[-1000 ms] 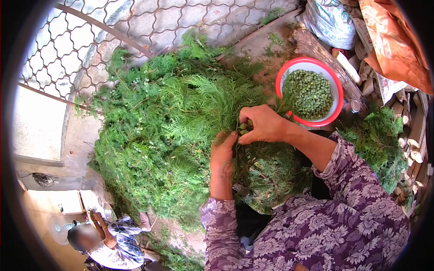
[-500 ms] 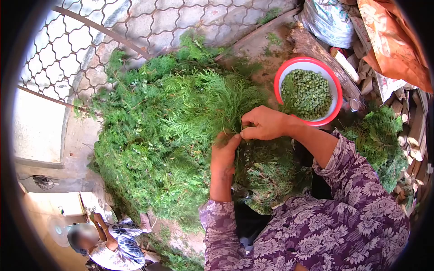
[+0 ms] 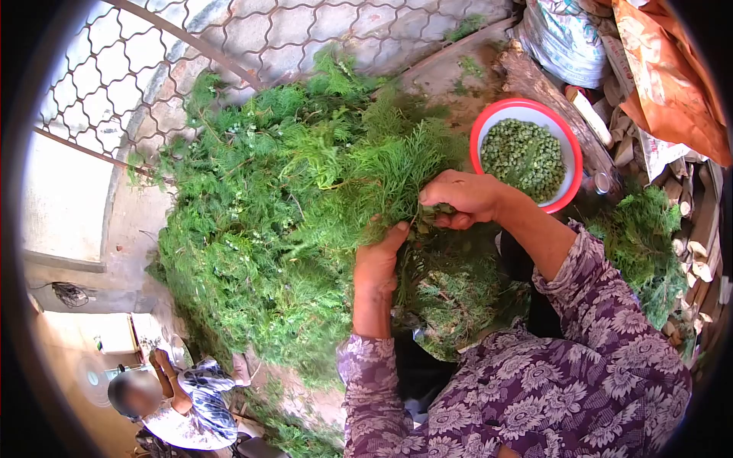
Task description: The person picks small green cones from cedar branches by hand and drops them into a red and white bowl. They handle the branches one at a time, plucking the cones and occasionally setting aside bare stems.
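Note:
My left hand point(image 3: 376, 263) is closed round the stem end of a leafy green conifer branch point(image 3: 405, 164), its fingers partly hidden by the foliage. Right beside it, my right hand point(image 3: 467, 200) is curled at the branch's near side, with small green pieces that look like cones point(image 3: 437, 210) showing at its fingers. A white bowl with a red rim point(image 3: 577, 156) stands just beyond my right wrist. Many small round green cones point(image 3: 521, 159) lie in it.
A big heap of conifer cuttings point(image 3: 244, 221) spreads to the left. Around are a wire-mesh gate point(image 3: 252, 34), a log point(image 3: 561, 99), sacks point(image 3: 565, 42), firewood point(image 3: 699, 237) and more cuttings point(image 3: 637, 244). Another person point(image 3: 187, 408) sits at lower left, hands raised.
My right hand has moved a little right, away from the left hand's fingertips, and its fingers have curled in. The branch's foliage has shifted toward the right. The view has shifted slightly.

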Demonstrator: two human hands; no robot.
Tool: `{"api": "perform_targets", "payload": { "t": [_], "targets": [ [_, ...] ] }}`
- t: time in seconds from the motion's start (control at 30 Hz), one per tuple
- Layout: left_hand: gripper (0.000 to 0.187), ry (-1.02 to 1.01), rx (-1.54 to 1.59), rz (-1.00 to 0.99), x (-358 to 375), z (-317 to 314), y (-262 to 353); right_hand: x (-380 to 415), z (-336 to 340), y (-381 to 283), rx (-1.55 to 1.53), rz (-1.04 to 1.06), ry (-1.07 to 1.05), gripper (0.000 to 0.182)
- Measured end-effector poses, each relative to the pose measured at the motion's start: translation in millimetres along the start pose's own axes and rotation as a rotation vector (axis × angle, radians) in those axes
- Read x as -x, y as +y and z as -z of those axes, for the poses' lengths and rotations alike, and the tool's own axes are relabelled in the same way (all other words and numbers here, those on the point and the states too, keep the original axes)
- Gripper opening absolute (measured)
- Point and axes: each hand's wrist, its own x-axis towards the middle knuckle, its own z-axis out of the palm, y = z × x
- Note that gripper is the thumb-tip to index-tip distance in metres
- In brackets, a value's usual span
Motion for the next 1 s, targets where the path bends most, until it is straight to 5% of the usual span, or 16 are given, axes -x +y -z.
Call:
{"api": "perform_targets", "payload": {
  "t": [0.23,0.3,0.37,0.43,0.63,0.8,1.0],
  "targets": [
    [0.026,-0.043,-0.034,0.034,1.3,3.0,7.2,10.7,5.6,-3.9,-0.09,-0.007,-0.078,0.027],
    [0.026,0.02,-0.032,0.047,-2.3,12.8,-0.6,6.1,25.4,-3.2,-0.3,0.168,-0.471,0.026],
    [0.025,0.008,-0.027,0.027,-4.2,20.4,-6.8,14.3,29.6,-6.1,-0.388,0.222,-0.345,0.02],
    [0.024,-0.016,-0.031,0.017,-6.0,17.6,-6.4,13.9,21.8,-8.4,-0.167,0.203,0.012,0.013],
    [0.023,0.065,0.057,-0.006,-9.0,12.0,-5.6,10.2,16.9,-0.6,0.034,0.253,-0.047,0.015],
    [0.023,0.059,0.04,-0.007,-9.5,8.8,-1.2,12.9,3.7,1.0,0.129,0.216,0.271,0.024],
    [0.027,0.066,0.063,0.022,-12.3,6.6,-11.1,-3.6,-6.6,11.1,0.294,0.315,0.188,0.023]
  ]
}}
